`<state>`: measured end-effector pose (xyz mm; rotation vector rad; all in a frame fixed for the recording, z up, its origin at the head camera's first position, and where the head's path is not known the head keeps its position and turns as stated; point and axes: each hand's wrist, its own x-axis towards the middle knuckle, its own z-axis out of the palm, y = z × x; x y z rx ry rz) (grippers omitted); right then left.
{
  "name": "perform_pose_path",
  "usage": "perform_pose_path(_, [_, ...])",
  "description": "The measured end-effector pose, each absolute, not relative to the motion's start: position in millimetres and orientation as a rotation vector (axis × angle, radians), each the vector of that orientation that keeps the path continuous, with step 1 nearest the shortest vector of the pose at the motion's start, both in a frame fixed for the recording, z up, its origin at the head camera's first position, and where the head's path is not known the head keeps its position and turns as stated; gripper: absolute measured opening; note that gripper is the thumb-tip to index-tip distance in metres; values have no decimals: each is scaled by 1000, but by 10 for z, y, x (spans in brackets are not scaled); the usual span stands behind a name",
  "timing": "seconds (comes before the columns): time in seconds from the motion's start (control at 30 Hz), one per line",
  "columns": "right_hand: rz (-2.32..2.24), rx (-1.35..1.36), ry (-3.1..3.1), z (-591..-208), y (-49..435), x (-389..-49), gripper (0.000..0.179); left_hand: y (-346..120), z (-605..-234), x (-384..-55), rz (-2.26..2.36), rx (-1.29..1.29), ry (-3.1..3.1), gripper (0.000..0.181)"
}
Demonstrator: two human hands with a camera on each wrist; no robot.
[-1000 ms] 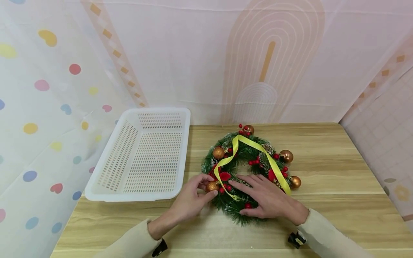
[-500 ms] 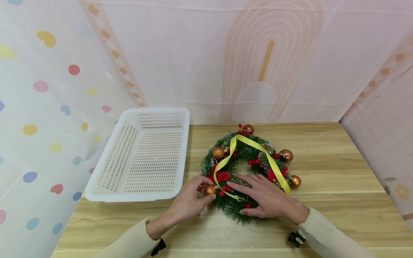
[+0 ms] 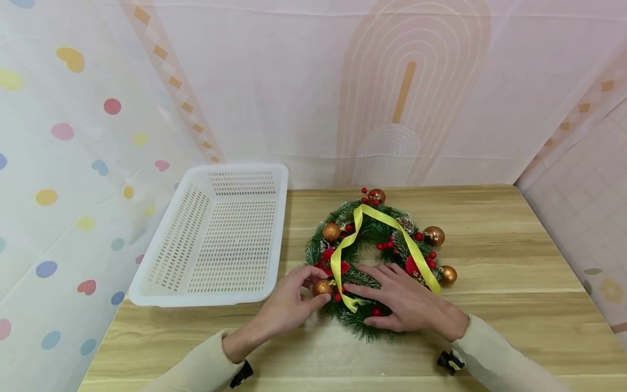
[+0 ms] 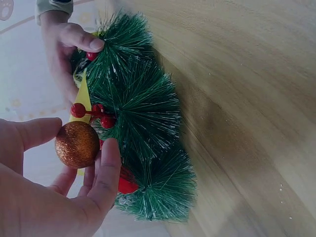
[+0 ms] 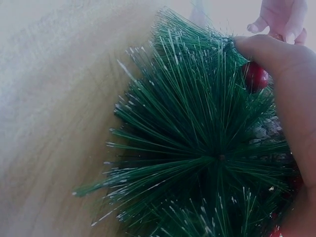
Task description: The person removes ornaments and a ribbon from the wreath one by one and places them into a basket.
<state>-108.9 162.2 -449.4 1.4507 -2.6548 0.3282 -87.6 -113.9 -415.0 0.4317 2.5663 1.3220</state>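
A green wreath (image 3: 360, 322) with red berries, pinecones and copper balls lies flat on the wooden table. My left hand (image 3: 294, 300) holds a glittery copper ball ornament (image 4: 77, 144) between thumb and fingers at the wreath's left front side. On the front right part of the wreath rests my right hand (image 3: 404, 296), its fingers spread over the greenery. A yellow ribbon (image 3: 387, 219) lies loosely across the top, one end beside the right fingertips. In the right wrist view, the thumb presses the pine needles (image 5: 212, 128) near a red berry (image 5: 255, 77).
A white perforated plastic basket (image 3: 281, 239) stands left of the wreath with nothing in it. The wooden table (image 3: 514, 261) meets a patterned cloth backdrop (image 3: 303, 81) at its back edge. Other copper balls (image 3: 434, 236) stick out at the wreath's right side.
The held ball shifted slightly outward and then back toward the wreath. The ribbon's left part has moved right and its end now hangs lower. My right hand has stayed in place.
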Motion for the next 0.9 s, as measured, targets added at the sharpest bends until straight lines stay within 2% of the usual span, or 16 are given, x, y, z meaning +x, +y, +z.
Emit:
perform_pose_path(0.53, [291,1443,-2602,-4494,1599,-1096,65,-1074,-4092,-915,1315,517,2509,28])
perform_pose_path(0.9, [270,1424,-2619,-4474,1581,-1089,67,-1193,-4066,-898,1286,520,2501,26])
